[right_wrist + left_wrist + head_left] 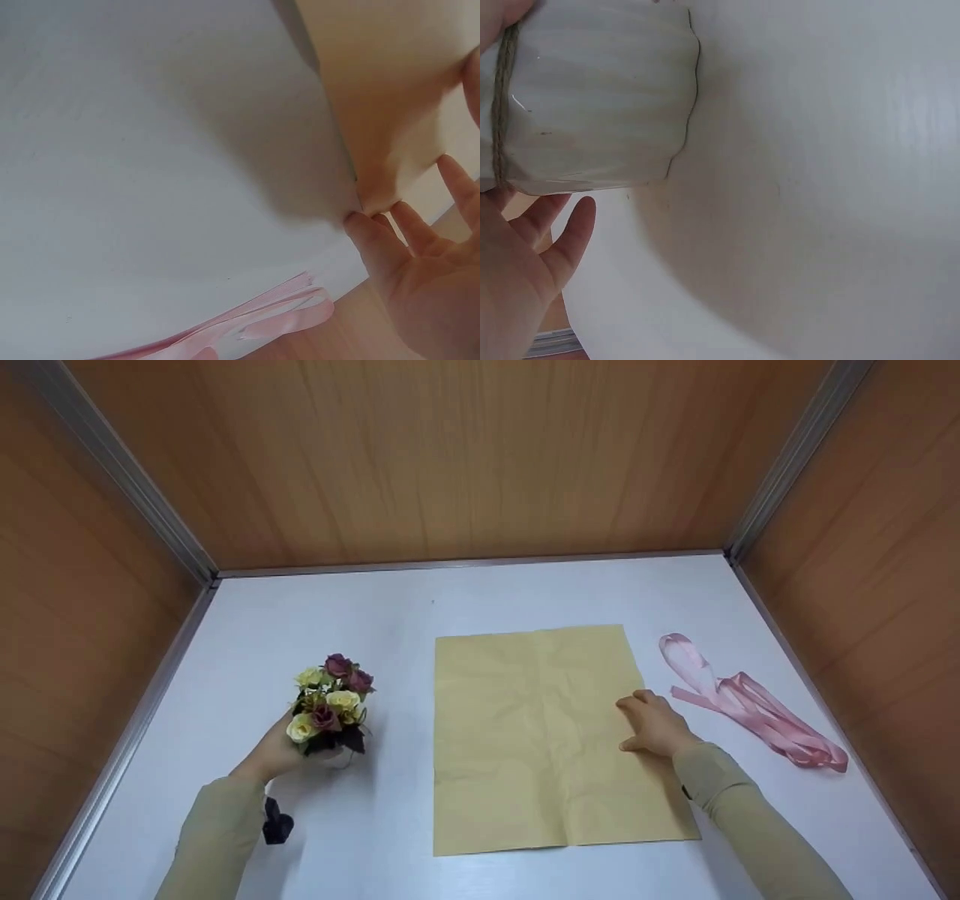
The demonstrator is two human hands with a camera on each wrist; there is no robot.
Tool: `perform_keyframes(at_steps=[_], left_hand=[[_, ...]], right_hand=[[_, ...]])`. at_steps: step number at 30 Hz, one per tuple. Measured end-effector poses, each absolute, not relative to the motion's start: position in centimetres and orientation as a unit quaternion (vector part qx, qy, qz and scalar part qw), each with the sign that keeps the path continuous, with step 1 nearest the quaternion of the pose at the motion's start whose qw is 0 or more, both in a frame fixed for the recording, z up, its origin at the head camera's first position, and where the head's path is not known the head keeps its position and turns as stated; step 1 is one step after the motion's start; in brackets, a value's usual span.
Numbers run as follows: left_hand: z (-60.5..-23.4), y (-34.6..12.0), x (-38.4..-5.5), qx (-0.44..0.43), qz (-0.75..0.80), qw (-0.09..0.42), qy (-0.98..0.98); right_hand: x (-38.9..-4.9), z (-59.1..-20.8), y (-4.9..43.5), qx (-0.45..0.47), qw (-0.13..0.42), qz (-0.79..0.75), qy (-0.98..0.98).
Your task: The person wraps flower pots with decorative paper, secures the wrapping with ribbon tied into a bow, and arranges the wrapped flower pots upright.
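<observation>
White desk (390, 607), brown walls (480, 457) around.
Holding flowers (330, 709) at left in left grip (274, 750), blooms up. Touching right edge of paper (495, 735), mid-desk and longest near to far, with loose right grip (658, 724).

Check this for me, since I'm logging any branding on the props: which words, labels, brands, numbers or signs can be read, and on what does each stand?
None: no readable text shows in any view.
The white pot bears only small dark marks, too small to make out as lettering.
The flowers, brown paper and pink ribbon show no lettering.
</observation>
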State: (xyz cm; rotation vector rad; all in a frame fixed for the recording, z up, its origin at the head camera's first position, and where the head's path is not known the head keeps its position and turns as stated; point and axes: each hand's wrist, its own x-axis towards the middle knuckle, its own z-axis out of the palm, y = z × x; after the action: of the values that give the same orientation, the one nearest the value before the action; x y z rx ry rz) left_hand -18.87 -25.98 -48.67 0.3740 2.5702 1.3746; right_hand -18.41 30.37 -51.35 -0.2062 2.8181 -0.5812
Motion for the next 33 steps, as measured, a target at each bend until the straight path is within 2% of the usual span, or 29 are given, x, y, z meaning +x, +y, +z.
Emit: perform_keyframes(at_steps=[14,33], left_hand=[[-49.3,-25.8,-18.8,0.107,0.488,0.1,0.861],[-48.9,-24.3,-19.3,0.079,0.487,0.04,0.869]], right_hand=[[-18.4,-51.7,30.6,-0.077,0.113,-0.194,0.972],[-18.4,-51.6,30.4,-0.074,0.123,-0.198,0.97]])
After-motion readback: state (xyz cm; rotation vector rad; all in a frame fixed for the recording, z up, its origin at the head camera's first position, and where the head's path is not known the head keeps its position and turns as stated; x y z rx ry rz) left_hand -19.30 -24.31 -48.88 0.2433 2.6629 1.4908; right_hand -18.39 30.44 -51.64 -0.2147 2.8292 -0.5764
